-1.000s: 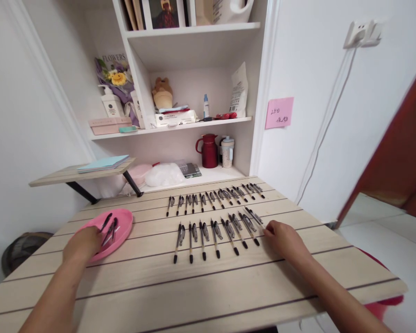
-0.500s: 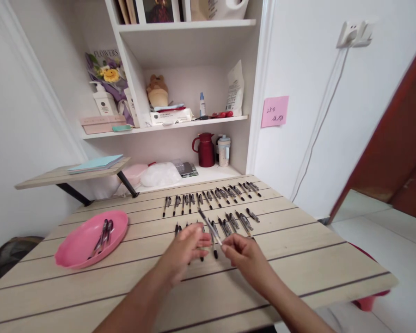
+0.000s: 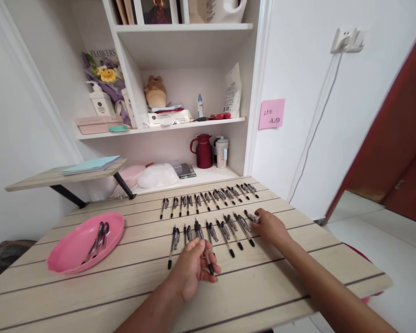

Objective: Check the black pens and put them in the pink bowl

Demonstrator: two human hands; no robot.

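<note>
My left hand (image 3: 193,266) holds a see-through pen (image 3: 208,262) with a black end between thumb and fingers, its tip pointing away from me. My right hand (image 3: 271,228) is reaching to the right end of the near row, its fingertips closed on a dark pen cap (image 3: 250,215) lying on the table. Between the hands lie several pens (image 3: 226,235) with their caps (image 3: 231,223) beside them. Part of the near row is hidden behind my left hand. A second row of pens and caps (image 3: 204,199) lies farther back.
A pink plate (image 3: 60,255) with several pens in it stands on the left of the wooden table (image 3: 131,282). Behind it rises a small raised shelf (image 3: 27,181) on black legs. A white shelf unit with a red jug (image 3: 204,151) and a cup (image 3: 222,152) borders the back.
My right hand has left the pen and moved right to the cap at the row's end. The pen is now in my left hand, which has closed and come lower.
</note>
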